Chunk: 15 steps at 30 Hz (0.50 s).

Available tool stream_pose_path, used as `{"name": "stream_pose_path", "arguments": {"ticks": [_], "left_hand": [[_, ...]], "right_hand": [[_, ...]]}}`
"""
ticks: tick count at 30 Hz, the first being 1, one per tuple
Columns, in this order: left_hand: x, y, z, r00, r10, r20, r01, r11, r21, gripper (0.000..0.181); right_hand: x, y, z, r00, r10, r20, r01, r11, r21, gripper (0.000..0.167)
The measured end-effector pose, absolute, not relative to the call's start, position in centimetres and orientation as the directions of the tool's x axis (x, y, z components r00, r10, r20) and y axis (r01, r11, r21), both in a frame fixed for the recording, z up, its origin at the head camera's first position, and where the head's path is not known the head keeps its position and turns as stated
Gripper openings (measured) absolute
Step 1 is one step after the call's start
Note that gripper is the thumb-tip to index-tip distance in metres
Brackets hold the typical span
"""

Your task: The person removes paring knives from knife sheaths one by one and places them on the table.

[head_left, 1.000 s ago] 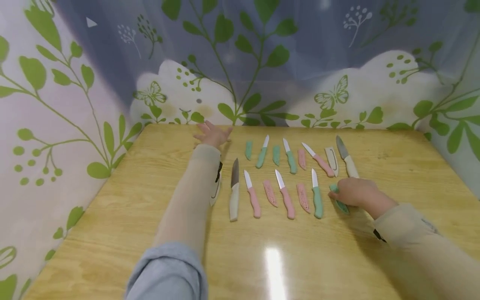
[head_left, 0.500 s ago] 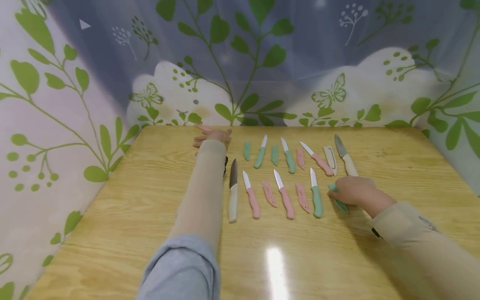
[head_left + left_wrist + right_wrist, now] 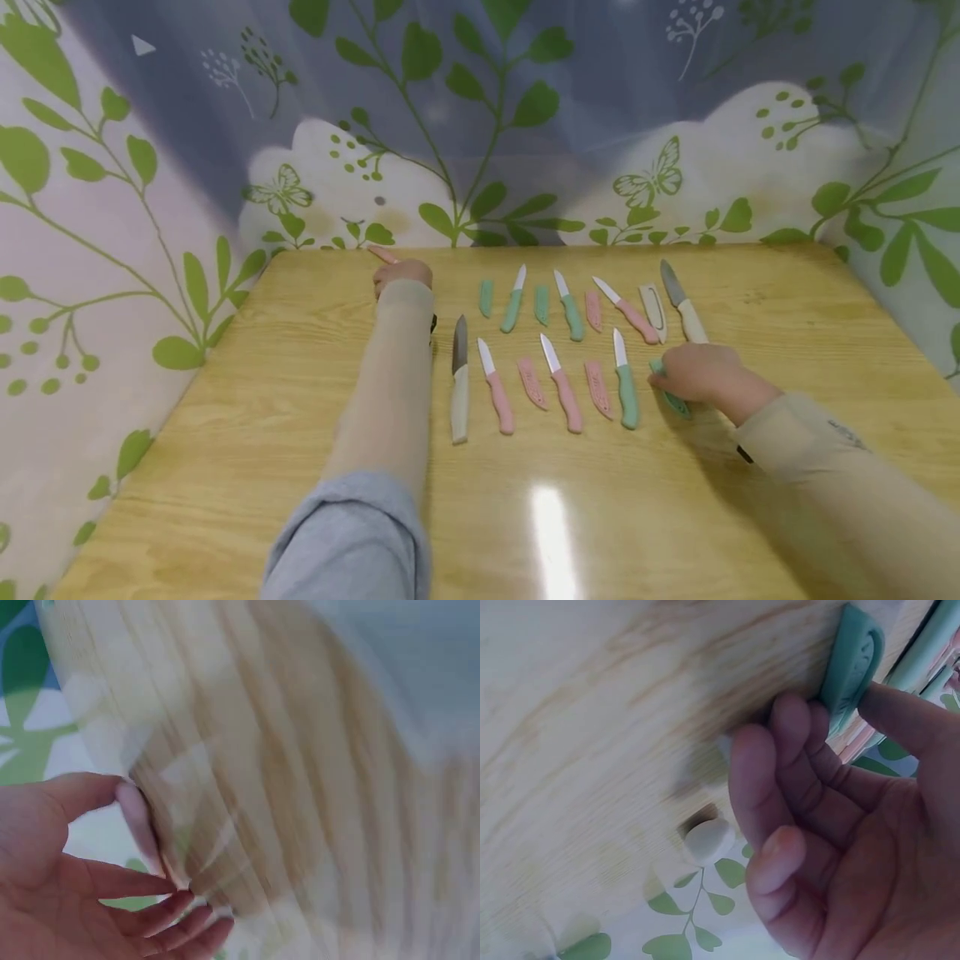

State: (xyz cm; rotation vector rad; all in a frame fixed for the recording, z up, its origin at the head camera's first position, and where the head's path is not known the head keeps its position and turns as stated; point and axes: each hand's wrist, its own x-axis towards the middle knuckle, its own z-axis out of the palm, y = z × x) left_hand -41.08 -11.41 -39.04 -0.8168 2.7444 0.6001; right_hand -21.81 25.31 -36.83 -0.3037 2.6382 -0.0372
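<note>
At the far left of the table, my left hand (image 3: 405, 273) holds a pale pink elongated thing (image 3: 136, 817) between thumb and fingers. Its kind is unclear in the blurred left wrist view; one end (image 3: 382, 253) pokes out beyond the hand in the head view. My right hand (image 3: 705, 375) pinches a green knife sheath (image 3: 853, 664) near one end, thumb on one side and fingers on the other. Just beyond that hand lies a white-handled knife (image 3: 678, 296), its handle end (image 3: 709, 840) showing in the right wrist view. Left of the sheath is a green-handled knife (image 3: 627, 387).
Knives and sheaths lie in two rows on the wooden table (image 3: 495, 517), among them a white knife (image 3: 460, 400), a pink knife (image 3: 566, 396), a pink sheath (image 3: 597, 389) and a white sheath (image 3: 652, 312). Leaf-patterned cloth (image 3: 330, 167) borders the back and sides.
My left hand's fingers were spread at the back of the table; they have drawn in around the pink thing. The right hand stays on the green sheath. The head view has shifted slightly.
</note>
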Motion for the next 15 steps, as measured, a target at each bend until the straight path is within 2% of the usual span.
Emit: {"name": "stream_pose_path", "arguments": {"ticks": [4,6,11,14,15], "left_hand": [[-40.9,-12.6,-39.0,-0.821,-0.507,-0.262,-0.570,0.711,0.412,0.075],[-40.9,-13.3,-38.9,-0.837,-0.476,-0.269,-0.547,0.724,0.419,0.074],[-41.0,-15.7,-38.5,-0.905,-0.278,-0.321,-0.370,0.887,0.275,0.063],[-40.7,-16.9,-38.3,-0.903,-0.228,-0.366,-0.356,0.871,0.338,0.061],[-40.5,-17.2,-38.2,-0.893,-0.232,-0.386,-0.387,0.833,0.395,0.064]], "right_hand": [[-21.9,25.2,-36.6,-0.856,-0.208,-0.474,-0.199,0.978,-0.069,0.047],[-21.9,25.1,-36.6,-0.856,-0.213,-0.471,-0.202,0.977,-0.075,0.047],[-22.0,25.1,-36.7,-0.857,-0.242,-0.456,-0.219,0.970,-0.104,0.050],[-22.0,25.2,-36.7,-0.855,-0.239,-0.460,-0.213,0.971,-0.109,0.053],[-22.0,25.3,-36.6,-0.854,-0.235,-0.464,-0.209,0.972,-0.108,0.053]]}}
